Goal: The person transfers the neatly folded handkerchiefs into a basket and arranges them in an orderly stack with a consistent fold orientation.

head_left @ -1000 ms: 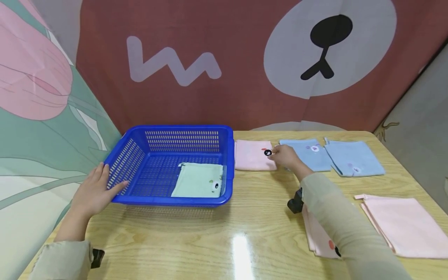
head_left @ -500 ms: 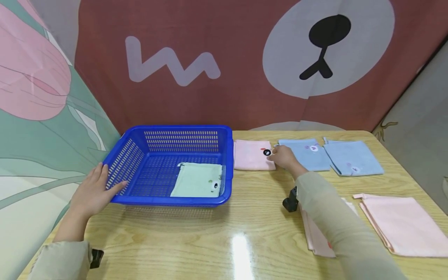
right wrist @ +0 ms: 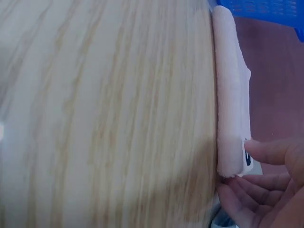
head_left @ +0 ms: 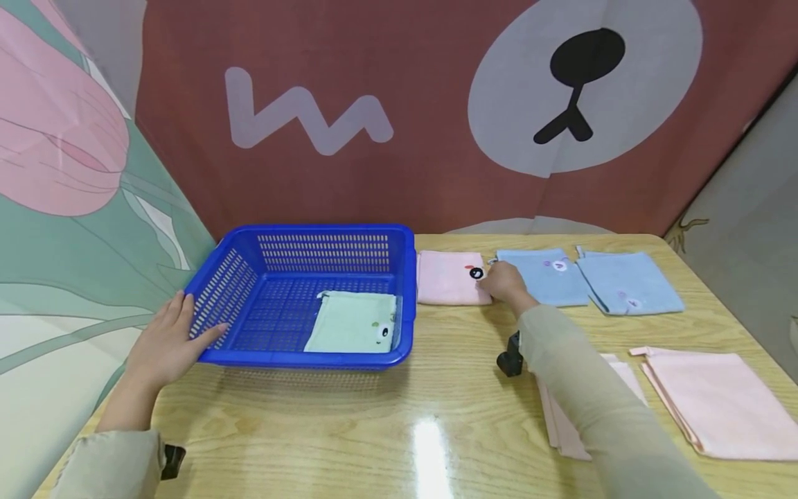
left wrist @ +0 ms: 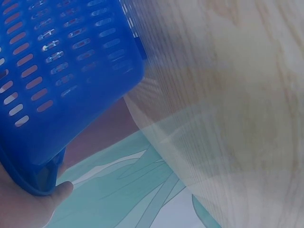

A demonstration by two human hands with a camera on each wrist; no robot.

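In the head view my left hand (head_left: pixel 165 339) rests on the near left corner of a blue plastic basket (head_left: pixel 312 358), thumb reaching over the rim and fingers along its outer side. A folded pale green towel (head_left: pixel 349 322) with a small face patch lies inside the basket. At the right edge of a folded pink towel (head_left: pixel 445 277), my right hand (head_left: pixel 503 283) pinches the corner. The right wrist view shows the thumb (right wrist: pixel 268 151) on top by the black patch and the other fingers curled at the lower edge. The towel still lies flat on the table.
Two folded blue towels (head_left: pixel 545 277) (head_left: pixel 632 283) lie along the back right. A pink towel (head_left: pixel 717 402) lies at the right; another pink towel (head_left: pixel 557 423) is partly hidden under my right forearm. A printed cloth backdrop (head_left: pixel 430 187) stands behind the wooden table (head_left: pixel 324 436).
My right wrist and forearm have shifted slightly left, while the fingers stay at the pink towel's edge. My left hand and the basket have not moved.
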